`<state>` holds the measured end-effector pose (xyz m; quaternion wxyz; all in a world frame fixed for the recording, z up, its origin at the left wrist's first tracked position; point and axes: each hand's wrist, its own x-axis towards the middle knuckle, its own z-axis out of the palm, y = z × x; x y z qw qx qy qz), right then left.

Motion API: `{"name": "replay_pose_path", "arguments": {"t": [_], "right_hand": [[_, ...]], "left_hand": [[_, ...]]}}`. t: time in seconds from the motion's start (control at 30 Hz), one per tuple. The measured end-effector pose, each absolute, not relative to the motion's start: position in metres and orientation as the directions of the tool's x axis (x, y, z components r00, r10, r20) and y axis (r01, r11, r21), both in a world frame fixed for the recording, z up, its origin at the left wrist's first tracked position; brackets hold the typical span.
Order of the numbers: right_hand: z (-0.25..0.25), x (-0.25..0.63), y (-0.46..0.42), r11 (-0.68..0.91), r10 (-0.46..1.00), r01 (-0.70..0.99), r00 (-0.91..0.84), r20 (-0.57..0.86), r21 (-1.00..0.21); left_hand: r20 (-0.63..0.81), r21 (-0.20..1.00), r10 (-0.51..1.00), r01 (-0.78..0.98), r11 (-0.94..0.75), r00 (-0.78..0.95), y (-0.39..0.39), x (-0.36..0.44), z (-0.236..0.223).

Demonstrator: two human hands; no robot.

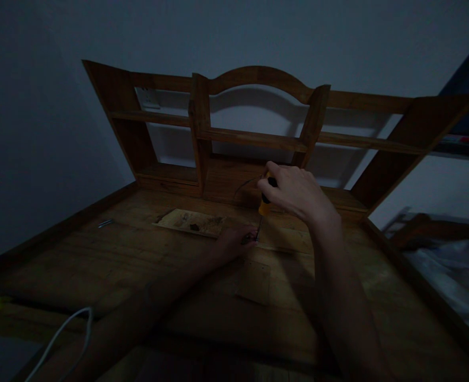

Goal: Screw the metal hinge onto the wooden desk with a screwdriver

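My right hand [292, 191] grips the yellow and black handle of a screwdriver [265, 205], which stands nearly upright with its thin shaft pointing down at the desk. Beside the screwdriver's tip, my left hand [236, 243] is low over the wooden desk top [139, 254], its fingers closed around something small and dark. What that small thing is cannot be made out in the dim light. A pale, worn wooden strip [190, 222] lies left of my left hand. Just in front of the hand is a lighter square patch [254, 281] on the desk.
A wooden shelf unit [254, 140] rises along the back of the desk against the wall. Small metal pieces [105, 223] lie at the left. A white cable [73, 318] loops at the front left. A wall socket [147, 97] shows behind the shelf.
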<state>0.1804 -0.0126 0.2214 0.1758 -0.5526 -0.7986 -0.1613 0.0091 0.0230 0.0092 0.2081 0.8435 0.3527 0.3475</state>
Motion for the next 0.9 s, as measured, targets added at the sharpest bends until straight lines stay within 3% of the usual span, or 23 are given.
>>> {"name": "replay_pose_path", "arguments": {"t": [0.17,0.4,0.67,0.9], "right_hand": [[0.219,0.183,-0.006,0.450,0.806,0.892,-0.389,0.447,-0.036],[0.217,0.184,-0.004,0.344,0.821,0.938,-0.325,0.469,0.048],[0.219,0.187,-0.003,0.480,0.808,0.869,-0.382,0.449,-0.124],[0.217,0.184,-0.001,0.343,0.818,0.939,-0.303,0.489,0.009]], "left_hand": [[0.435,0.591,0.729,0.443,-0.674,0.528,0.023,0.009,0.011],[0.449,0.591,0.737,0.450,-0.669,0.506,0.025,0.009,0.007],[0.444,0.586,0.739,0.460,-0.667,0.506,0.021,0.009,0.013],[0.441,0.590,0.747,0.467,-0.659,0.497,0.021,0.009,0.013]]}}
